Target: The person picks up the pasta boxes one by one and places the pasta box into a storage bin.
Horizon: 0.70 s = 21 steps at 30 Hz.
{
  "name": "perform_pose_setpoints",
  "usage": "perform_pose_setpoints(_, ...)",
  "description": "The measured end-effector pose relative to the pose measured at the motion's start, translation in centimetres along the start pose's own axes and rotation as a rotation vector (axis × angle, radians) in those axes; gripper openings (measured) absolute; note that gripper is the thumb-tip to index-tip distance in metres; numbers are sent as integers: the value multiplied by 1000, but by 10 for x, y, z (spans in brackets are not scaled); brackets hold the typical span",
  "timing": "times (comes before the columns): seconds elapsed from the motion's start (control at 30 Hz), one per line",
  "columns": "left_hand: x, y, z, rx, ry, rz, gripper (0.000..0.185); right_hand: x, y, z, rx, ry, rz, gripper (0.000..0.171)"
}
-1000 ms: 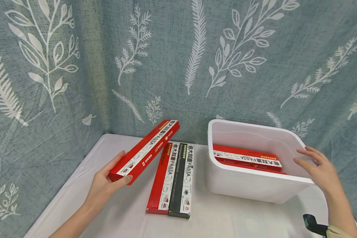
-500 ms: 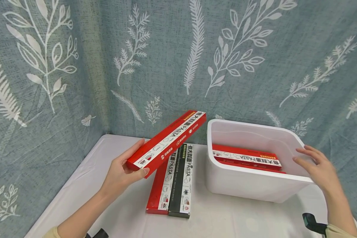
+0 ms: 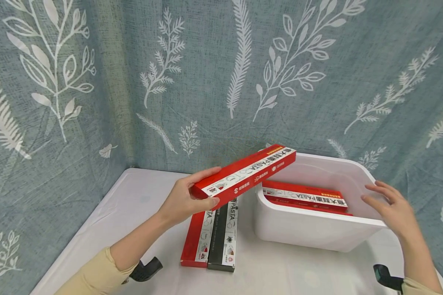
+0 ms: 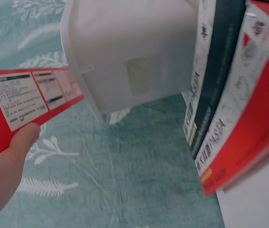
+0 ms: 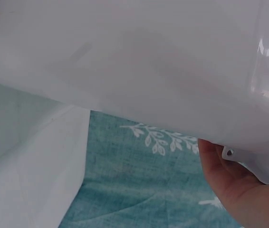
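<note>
Teal curtain point(image 3: 206, 61) with white leaf and fern print wraps the back and left sides, hanging down to a table under a white cloth point(image 3: 133, 205). 2 boxes lie flat on the cloth, side by side and touching: 1 red box point(image 3: 196, 241) on the left, 1 black box point(image 3: 223, 237) on the right, both printed "PASTA".

A grey-blue curtain point(image 3: 214, 73) printed with white leaves and fern sprays hangs behind the bench point(image 3: 133, 205) and wraps round its left side. The bench has a white cloth, faintly creased. The light is soft and even.
</note>
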<state>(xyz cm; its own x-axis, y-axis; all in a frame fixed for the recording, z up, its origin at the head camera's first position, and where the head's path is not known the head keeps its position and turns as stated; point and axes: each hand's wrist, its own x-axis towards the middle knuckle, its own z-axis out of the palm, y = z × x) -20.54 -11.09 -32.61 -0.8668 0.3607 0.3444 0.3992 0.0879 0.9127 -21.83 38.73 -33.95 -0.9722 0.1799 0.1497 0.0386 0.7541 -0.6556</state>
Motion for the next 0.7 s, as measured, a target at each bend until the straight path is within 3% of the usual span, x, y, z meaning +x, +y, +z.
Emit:
perform_pose_setpoints(0.4, 34, 10, 18, 92, -215, -34, 58, 0, -1, 1, 0, 5, 10, 65)
perform_pose_setpoints(0.7, 56, 7, 28, 181, -285, -64, 52, -1, -1, 1, -10, 11, 18, 64)
